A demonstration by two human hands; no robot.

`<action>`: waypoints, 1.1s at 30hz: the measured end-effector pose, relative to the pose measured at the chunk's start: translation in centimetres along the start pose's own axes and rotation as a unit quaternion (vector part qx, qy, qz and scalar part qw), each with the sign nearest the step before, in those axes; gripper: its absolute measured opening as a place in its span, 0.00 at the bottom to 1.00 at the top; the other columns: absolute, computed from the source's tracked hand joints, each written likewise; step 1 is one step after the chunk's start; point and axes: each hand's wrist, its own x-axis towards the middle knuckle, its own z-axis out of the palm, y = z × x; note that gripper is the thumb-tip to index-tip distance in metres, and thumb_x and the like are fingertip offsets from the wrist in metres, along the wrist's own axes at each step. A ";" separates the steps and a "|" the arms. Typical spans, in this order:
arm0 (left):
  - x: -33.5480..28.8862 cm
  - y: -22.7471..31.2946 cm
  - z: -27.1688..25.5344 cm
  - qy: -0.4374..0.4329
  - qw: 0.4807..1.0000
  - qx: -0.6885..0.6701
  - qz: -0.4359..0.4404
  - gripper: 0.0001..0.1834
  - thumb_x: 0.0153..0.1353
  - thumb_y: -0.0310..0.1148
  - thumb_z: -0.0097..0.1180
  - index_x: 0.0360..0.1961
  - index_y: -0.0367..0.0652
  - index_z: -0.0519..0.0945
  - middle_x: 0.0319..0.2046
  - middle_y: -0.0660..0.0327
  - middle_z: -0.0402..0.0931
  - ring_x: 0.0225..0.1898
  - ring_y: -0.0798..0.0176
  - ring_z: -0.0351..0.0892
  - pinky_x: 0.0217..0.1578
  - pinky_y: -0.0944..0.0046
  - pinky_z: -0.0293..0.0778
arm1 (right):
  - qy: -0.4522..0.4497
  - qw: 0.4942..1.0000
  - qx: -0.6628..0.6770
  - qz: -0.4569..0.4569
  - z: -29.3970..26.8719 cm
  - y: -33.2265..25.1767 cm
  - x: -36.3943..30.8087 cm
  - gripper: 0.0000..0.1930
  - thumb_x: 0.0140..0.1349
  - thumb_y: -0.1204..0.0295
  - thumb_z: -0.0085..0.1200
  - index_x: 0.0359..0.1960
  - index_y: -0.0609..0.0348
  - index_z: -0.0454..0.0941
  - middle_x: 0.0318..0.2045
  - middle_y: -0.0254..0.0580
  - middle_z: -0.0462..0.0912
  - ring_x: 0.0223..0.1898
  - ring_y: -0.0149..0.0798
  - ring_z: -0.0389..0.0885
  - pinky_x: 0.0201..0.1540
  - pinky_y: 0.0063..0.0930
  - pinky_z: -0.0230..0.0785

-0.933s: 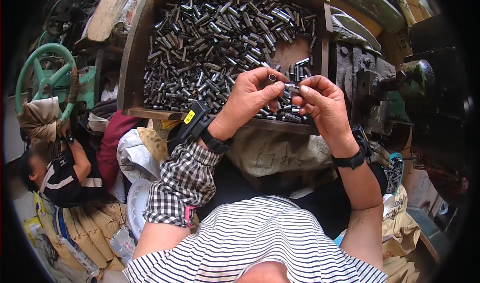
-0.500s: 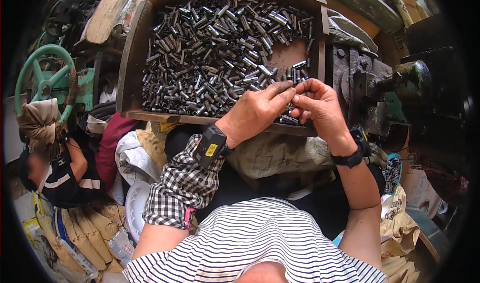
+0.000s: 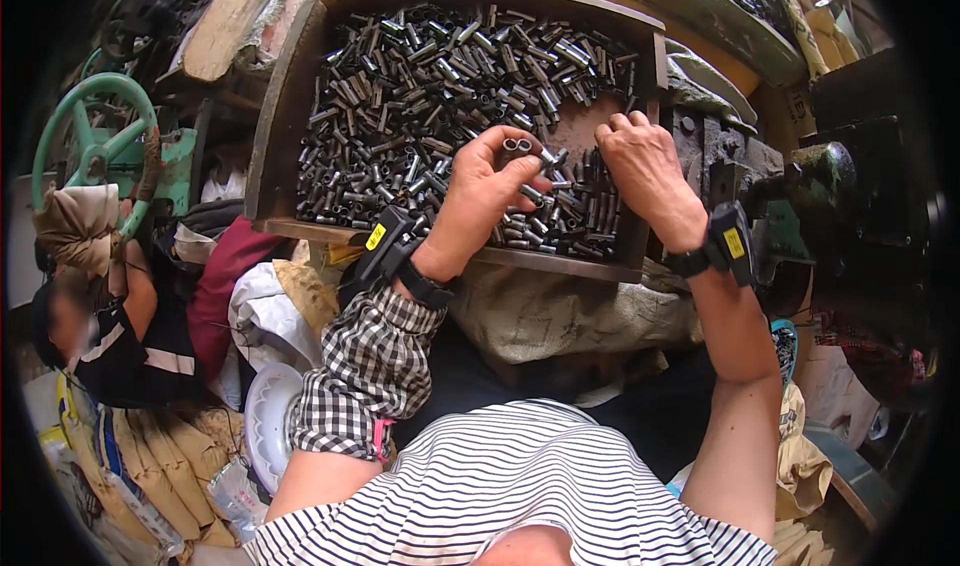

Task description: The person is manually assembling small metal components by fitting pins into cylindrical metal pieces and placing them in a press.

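Observation:
A wooden tray (image 3: 277,126) holds a heap of short dark metal tubes (image 3: 400,106). Over its near half, my left hand (image 3: 478,191) is closed around a few metal tubes (image 3: 517,147), two round open ends showing between thumb and fingers. My right hand (image 3: 648,171) reaches over the tray's right side, back of the hand up, fingers curled down. Beneath it, several tubes (image 3: 600,206) stand lined up by the right wall. Whatever the right fingertips grip is hidden behind the hand.
Dark machinery (image 3: 850,206) stands close at the right. On the left are a green handwheel (image 3: 85,116) and another person (image 3: 110,336). Sacking (image 3: 570,311) hangs below the tray's near edge; a white basin (image 3: 270,426) sits lower left.
My hands, together near the tray's front right corner before, have come apart. The left drew back leftward with tubes in it; the right moved up and right to the tray's side.

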 end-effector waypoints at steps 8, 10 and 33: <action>0.1 -0.4 -0.4 -0.023 0.896 0.408 0.176 0.10 0.55 0.25 0.53 0.40 0.40 0.76 0.29 0.60 0.76 0.27 0.63 0.79 0.26 0.67 0.73 | 0.003 1.000 0.017 0.005 0.9 0.3 0.2 0.06 0.50 0.77 0.53 0.31 0.57 0.75 0.33 0.41 0.77 0.39 0.41 0.79 0.38 0.34 0.70; 0.0 -0.6 0.3 -0.030 0.841 0.481 0.245 0.11 0.55 0.27 0.55 0.40 0.41 0.77 0.29 0.57 0.76 0.27 0.58 0.78 0.28 0.63 0.73 | 0.059 0.979 0.172 0.089 -0.1 0.1 -0.6 0.06 0.52 0.75 0.54 0.32 0.59 0.72 0.32 0.45 0.76 0.37 0.47 0.79 0.38 0.38 0.71; 1.0 -1.2 1.8 -0.095 0.788 0.575 0.200 0.11 0.55 0.36 0.58 0.28 0.38 0.73 0.24 0.53 0.75 0.30 0.46 0.76 0.29 0.53 0.71 | 0.098 0.733 0.645 0.190 -1.4 -3.7 -6.0 0.11 0.56 0.80 0.55 0.41 0.65 0.75 0.27 0.41 0.78 0.25 0.32 0.78 0.27 0.22 0.71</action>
